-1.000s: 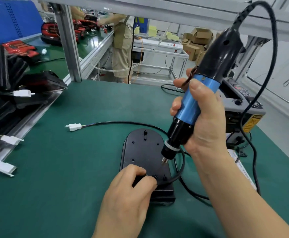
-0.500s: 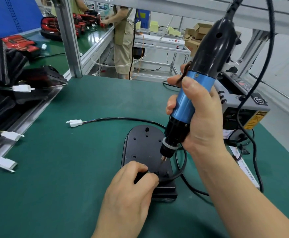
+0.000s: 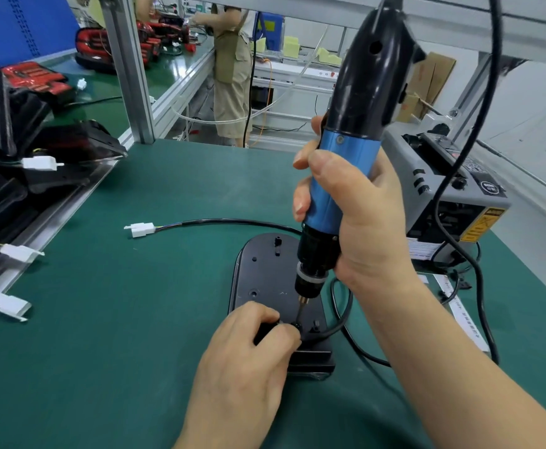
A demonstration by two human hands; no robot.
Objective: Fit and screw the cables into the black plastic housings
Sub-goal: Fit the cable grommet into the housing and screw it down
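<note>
You are driving a screw: your right hand [image 3: 359, 215] is gripping the electric screwdriver [image 3: 349, 163], its bit touching the near end of the black housing [image 3: 265, 273] lying flat on the green mat [image 3: 135, 351]. Your left hand [image 3: 249, 361] is pinching the cable [image 3: 339, 322] clamp beside the bit. Next, I judge, you are needing straight downward pressure.

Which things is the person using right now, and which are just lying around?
In use: screwdriver, housing, cable, right hand, left hand.
Lying about: grey machine, loose white plugs, red cases.
</note>
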